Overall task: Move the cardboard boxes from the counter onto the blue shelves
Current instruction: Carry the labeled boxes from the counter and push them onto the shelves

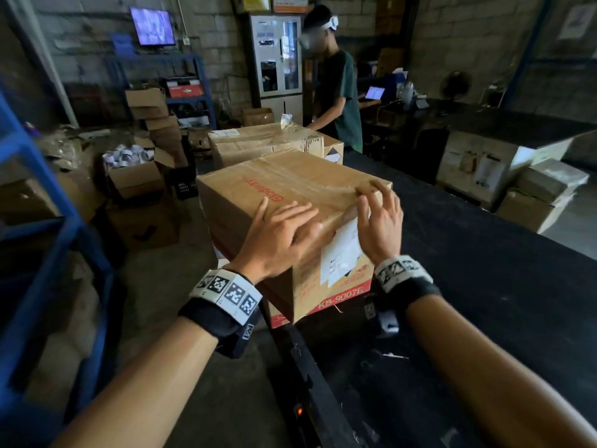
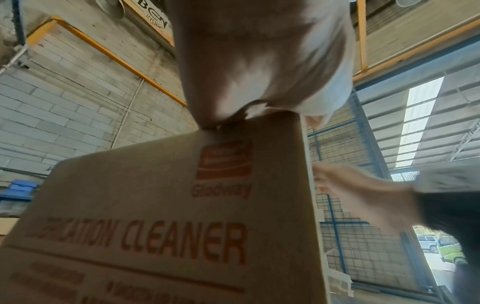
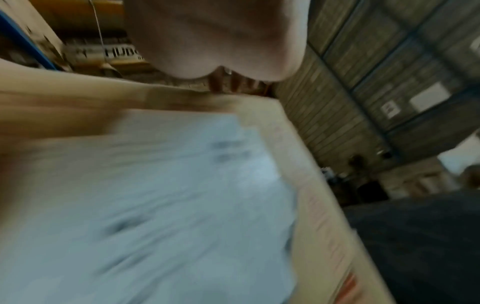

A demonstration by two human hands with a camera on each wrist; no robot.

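Note:
A taped cardboard box [image 1: 284, 185] with red print and a white label [image 1: 339, 253] stands at the near corner of the black counter [image 1: 484, 270]. My left hand [image 1: 284, 227] lies flat on its top near the front edge, fingers straight. My right hand [image 1: 378, 215] hovers at the top right corner with fingers spread and lightly bent; whether it touches is unclear. In the left wrist view the box side [image 2: 168, 205] reads CLEANER below my palm [image 2: 259, 61]. The right wrist view is blurred, showing the label [image 3: 155, 195]. A second box [image 1: 258, 140] sits behind.
A blue shelf frame [image 1: 38, 221] stands at the left. Open cartons [image 1: 135, 176] and clutter cover the floor beyond it. Another person [image 1: 336, 95] in a green shirt works at the counter's far end. Pale boxes [image 1: 542, 195] are stacked at the right.

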